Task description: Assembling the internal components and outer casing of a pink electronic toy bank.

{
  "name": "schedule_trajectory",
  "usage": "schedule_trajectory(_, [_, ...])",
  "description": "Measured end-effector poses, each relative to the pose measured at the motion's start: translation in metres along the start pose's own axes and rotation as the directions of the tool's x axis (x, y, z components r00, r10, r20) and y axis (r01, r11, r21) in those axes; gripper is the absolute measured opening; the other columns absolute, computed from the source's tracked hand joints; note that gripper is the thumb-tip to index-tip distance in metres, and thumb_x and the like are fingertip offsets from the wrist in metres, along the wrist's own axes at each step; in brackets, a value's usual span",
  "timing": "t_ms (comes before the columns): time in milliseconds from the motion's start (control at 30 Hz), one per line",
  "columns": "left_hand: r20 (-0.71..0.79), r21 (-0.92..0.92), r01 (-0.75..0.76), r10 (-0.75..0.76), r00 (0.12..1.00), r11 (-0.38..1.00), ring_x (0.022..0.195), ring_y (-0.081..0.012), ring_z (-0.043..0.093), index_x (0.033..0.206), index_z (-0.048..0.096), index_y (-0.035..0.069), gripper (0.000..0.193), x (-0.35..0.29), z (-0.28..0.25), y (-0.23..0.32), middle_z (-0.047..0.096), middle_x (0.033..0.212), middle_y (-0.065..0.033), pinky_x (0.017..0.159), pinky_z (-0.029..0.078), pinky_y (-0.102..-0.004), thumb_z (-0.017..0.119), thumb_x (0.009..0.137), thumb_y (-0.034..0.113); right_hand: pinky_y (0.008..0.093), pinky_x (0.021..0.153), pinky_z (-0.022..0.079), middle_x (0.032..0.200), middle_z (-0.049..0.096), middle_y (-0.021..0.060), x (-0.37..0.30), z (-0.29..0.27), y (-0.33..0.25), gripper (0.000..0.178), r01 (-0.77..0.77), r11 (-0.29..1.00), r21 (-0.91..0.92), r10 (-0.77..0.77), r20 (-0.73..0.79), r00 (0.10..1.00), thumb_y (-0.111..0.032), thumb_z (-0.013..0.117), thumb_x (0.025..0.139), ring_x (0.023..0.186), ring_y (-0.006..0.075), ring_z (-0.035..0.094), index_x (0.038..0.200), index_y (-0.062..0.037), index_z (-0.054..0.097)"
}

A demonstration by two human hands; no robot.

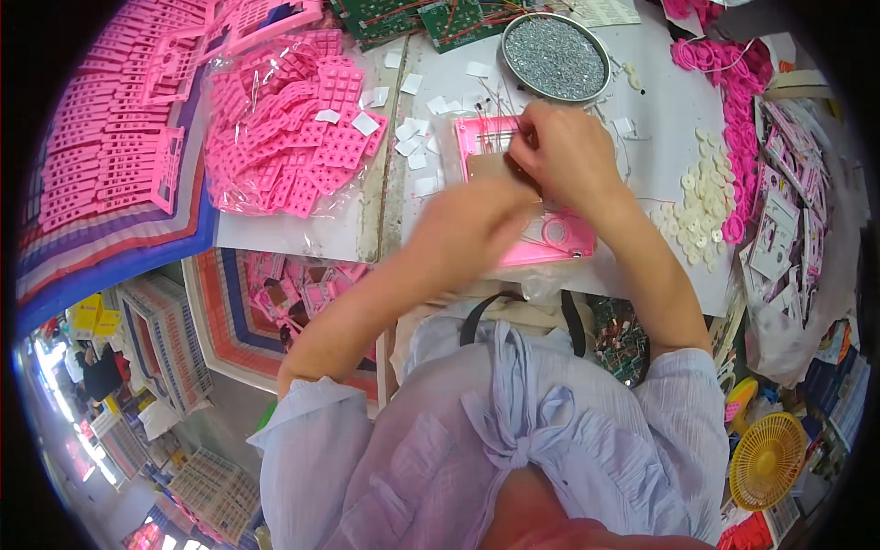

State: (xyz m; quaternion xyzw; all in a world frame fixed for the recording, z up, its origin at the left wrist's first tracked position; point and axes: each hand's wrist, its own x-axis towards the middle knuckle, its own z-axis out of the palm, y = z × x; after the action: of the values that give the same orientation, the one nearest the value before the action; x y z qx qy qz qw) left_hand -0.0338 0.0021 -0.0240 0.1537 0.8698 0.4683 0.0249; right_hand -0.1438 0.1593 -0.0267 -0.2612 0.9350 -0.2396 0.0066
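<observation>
Pink casing [541, 249], its brown board [489, 169] exposed, looks unfinished under your right hand [570, 154], fingertips pressed together, while I cannot tell what your blurred left hand [478, 225] grips.

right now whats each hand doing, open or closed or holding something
Left hand: blurred over the pink case; cannot tell.
Right hand: fingers curled by the brown board; grip cannot be told.
</observation>
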Motion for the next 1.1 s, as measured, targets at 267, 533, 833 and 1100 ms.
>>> schedule_trajectory(267, [-0.411,0.215,0.125,-0.026,0.911,0.969,0.073,-0.0179,0.057,0.101,0.073,0.005,0.022,0.065,-0.029,-0.05,0.068,0.088,-0.0063,0.067,0.049,-0.0316,0.073,0.083,0.017,0.0405,0.068,0.053,0.084,0.066,0.0064,-0.02,-0.002,0.005,0.01,0.256,0.937,0.239,-0.241,-0.09,0.966,-0.017,0.069,0.081,0.081,0.0278,0.064,0.086,-0.0089,0.07])
schedule_trajectory(533, [-0.402,0.078,0.011,0.022,0.915,0.997,0.081,-0.023,0.065,0.093,0.072,0.006,0.015,0.063,-0.028,-0.044,0.07,0.093,-0.0087,0.068,0.05,-0.0339,0.073,0.08,0.013,0.0393,0.075,0.051,0.092,0.063,0.0045,-0.02,-0.011,0.02,0.013,0.408,0.911,0.06,-0.385,-0.232,0.893,-0.018,0.074,0.078,0.091,0.028,0.058,0.087,-0.0086,0.073])
schedule_trajectory(833, [-0.257,-0.342,-0.014,-0.079,0.963,0.939,0.081,-0.0096,0.061,0.102,0.061,0.001,0.01,0.049,-0.019,-0.045,0.07,0.092,-0.0057,0.075,0.048,-0.0228,0.061,0.095,0.008,0.0437,0.081,0.045,0.09,0.063,0.0045,0.001,0.012,0.011,0.014,0.208,0.975,0.077,-0.182,-0.254,0.95,-0.023,0.075,0.074,0.093,0.03,0.054,0.077,-0.0093,0.071])
schedule_trajectory(1100, [-0.072,-0.389,0.158,-0.201,0.977,0.908,0.08,-0.0081,0.062,0.103,0.059,0.002,0.011,0.064,-0.028,-0.038,0.07,0.09,-0.0055,0.066,0.048,-0.0235,0.06,0.096,0.01,0.039,0.081,0.045,0.084,0.063,0.0027,-0.04,0.001,-0.007,0.015,0.487,0.868,0.1,-0.48,-0.083,0.873,-0.016,0.075,0.069,0.089,0.0261,0.056,0.081,-0.0116,0.067])
